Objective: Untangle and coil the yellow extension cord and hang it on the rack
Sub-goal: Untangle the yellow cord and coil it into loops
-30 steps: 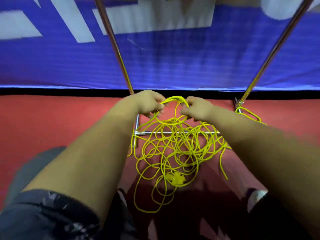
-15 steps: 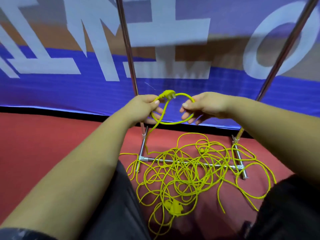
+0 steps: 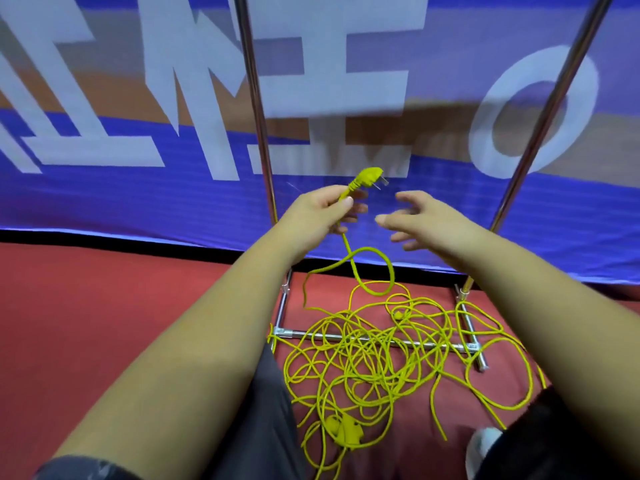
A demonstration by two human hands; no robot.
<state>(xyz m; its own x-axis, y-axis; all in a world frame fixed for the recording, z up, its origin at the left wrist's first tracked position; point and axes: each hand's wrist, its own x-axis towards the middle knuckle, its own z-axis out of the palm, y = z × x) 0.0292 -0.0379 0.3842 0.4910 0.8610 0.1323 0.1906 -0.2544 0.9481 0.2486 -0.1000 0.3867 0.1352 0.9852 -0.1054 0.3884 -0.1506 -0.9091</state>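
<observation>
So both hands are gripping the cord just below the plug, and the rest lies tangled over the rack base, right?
Not quite: only the left hand grips the cord below the plug. The right hand is open, holding nothing, as the head view shows. The rest does lie tangled over the rack base.

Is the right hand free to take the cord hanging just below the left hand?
Probably yes. The right hand is open and empty, beside the left hand, which pinches the cord under the plug. The hanging stretch is in clear air, nothing between.
</observation>
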